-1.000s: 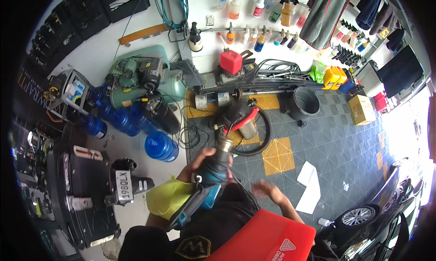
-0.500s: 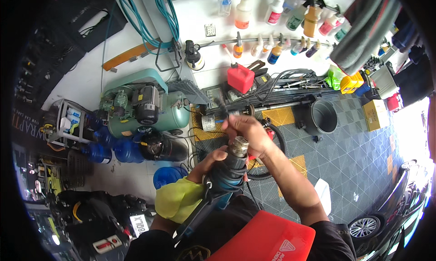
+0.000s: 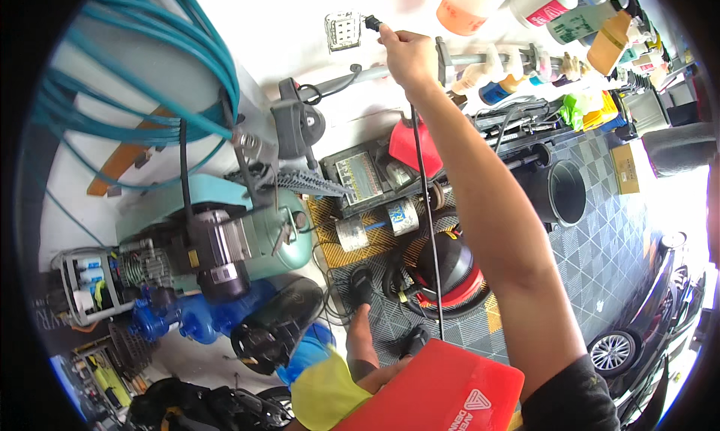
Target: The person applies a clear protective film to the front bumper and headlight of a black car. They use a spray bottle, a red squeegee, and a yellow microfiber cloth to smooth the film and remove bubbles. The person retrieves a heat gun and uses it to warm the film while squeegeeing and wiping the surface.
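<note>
Before white wall (image 3: 289,37), black plug (image 3: 372,24)

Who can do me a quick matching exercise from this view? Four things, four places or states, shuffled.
1. Plug
2. Wall outlet
3. Hose
4. Bucket

A. Teal, looped at upper left of the picture
B. Black, open-topped, standing on floor tiles
C. On the white wall, just left of the plug
D. Held in the right hand

Pairs: 1-D, 2-C, 3-A, 4-B
</note>
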Demonstrator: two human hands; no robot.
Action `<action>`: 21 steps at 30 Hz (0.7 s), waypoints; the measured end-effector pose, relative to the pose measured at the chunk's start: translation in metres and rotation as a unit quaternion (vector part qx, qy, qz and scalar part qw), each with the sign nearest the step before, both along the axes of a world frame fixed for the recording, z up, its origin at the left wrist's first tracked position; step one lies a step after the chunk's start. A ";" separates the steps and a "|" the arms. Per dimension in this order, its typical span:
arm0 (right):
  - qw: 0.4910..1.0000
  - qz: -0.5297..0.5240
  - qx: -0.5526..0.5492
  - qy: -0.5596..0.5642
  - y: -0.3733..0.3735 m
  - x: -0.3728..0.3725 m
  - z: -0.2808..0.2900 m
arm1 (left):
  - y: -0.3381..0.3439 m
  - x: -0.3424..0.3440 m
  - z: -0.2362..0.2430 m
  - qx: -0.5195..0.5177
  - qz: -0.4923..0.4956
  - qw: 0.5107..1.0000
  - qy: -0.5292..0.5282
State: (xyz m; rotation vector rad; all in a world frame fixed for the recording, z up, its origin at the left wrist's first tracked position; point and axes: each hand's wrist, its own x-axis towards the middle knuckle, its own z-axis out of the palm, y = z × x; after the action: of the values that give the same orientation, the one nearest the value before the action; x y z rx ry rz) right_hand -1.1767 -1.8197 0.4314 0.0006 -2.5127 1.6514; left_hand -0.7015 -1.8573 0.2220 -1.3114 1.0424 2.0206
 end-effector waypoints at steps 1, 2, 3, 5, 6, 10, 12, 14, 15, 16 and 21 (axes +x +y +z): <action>1.000 -0.002 0.013 0.000 -0.014 -0.011 -0.013 | -0.004 0.000 -0.013 -0.043 -0.007 0.999 -0.029; 1.000 -0.008 0.025 0.002 -0.023 -0.024 -0.026 | -0.008 -0.002 -0.024 -0.076 -0.022 0.996 -0.051; 0.999 -0.016 0.038 0.004 -0.031 -0.037 -0.038 | -0.012 -0.005 -0.036 -0.104 -0.037 0.991 -0.070; 0.991 -0.053 0.101 0.063 -0.054 -0.029 -0.055 | -0.015 -0.002 -0.057 -0.143 -0.061 0.982 -0.103; 0.990 -0.059 0.108 0.066 -0.054 -0.035 -0.070 | -0.017 -0.004 -0.066 -0.156 -0.082 0.978 -0.111; 0.996 -0.038 0.059 0.052 -0.074 -0.043 -0.068 | -0.022 -0.005 -0.086 -0.165 -0.140 0.967 -0.138; 0.990 -0.051 0.115 0.065 -0.077 -0.041 -0.072 | -0.019 -0.019 -0.064 -0.139 -0.141 0.970 -0.141; 0.986 -0.057 0.141 0.070 -0.074 -0.041 -0.070 | -0.026 -0.042 -0.016 -0.128 -0.095 0.978 -0.135; 0.984 -0.055 0.149 0.078 -0.080 -0.038 -0.069 | -0.027 -0.049 0.008 -0.122 -0.064 0.981 -0.135; 0.981 -0.058 0.161 0.087 -0.082 -0.035 -0.068 | -0.027 -0.055 0.025 -0.113 -0.036 0.984 -0.132; 0.968 -0.017 0.199 0.149 -0.090 -0.041 -0.063 | -0.028 -0.005 -0.014 -0.269 -0.176 0.939 0.123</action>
State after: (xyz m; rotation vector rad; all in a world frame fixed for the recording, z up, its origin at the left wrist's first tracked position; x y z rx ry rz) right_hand -1.2174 -1.9100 0.3682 0.2268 -2.5352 1.0172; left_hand -0.7060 -1.8852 0.2079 -1.0189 1.8995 1.7113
